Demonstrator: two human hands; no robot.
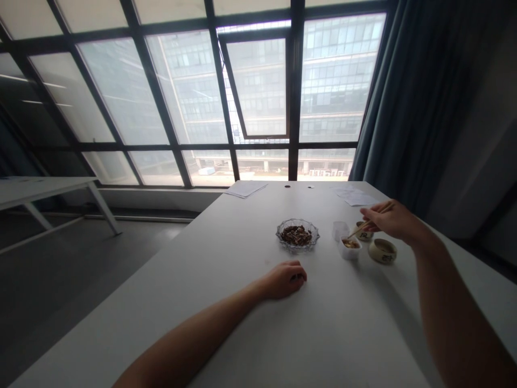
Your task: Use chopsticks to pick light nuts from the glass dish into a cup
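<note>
My right hand (383,215) is closed around a pair of chopsticks (365,223). Their tips reach down into a small clear plastic box (349,253) that has brownish and pale pieces in it. Just behind the box stands another clear plastic piece (340,230). Two small cream cups with dark markings are beside them: a rear cup (364,235), partly covered by my right hand and the chopsticks, and a front cup (382,251). My left hand (286,280) rests on the table with curled fingers, nothing visible in it. Beyond it sits a scalloped glass bowl (298,249) of dark brown pieces.
Everything stands on a long white table (242,334). Paper sheets (245,188) lie at its far left corner, and more papers (354,196) at the far right. A second white table (44,188) is off to the left. Windows and a blue curtain (388,108) border the far side.
</note>
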